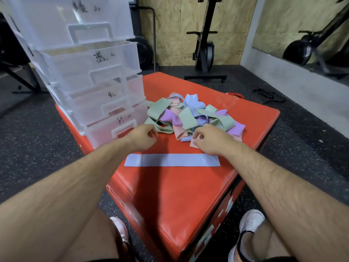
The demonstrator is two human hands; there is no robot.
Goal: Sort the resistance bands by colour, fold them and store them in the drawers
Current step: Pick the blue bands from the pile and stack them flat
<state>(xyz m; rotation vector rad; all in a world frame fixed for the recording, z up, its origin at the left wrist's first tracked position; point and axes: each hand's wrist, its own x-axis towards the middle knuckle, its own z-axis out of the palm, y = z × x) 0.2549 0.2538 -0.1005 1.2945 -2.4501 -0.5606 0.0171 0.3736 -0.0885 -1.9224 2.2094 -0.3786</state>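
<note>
On red box (170,186): drawers (90,82) at 10 o'clock, band pile (188,118) at 12, one blue band (170,160) flat at 6 of the pile, its right end under the right wrist. Right hand (209,140) pinches pink band (195,144) at the pile's near edge. Left hand (142,137) is curled beside green band (160,128); its grip cannot be told.

Drawers (98,87) left of band pile (190,118)
</note>
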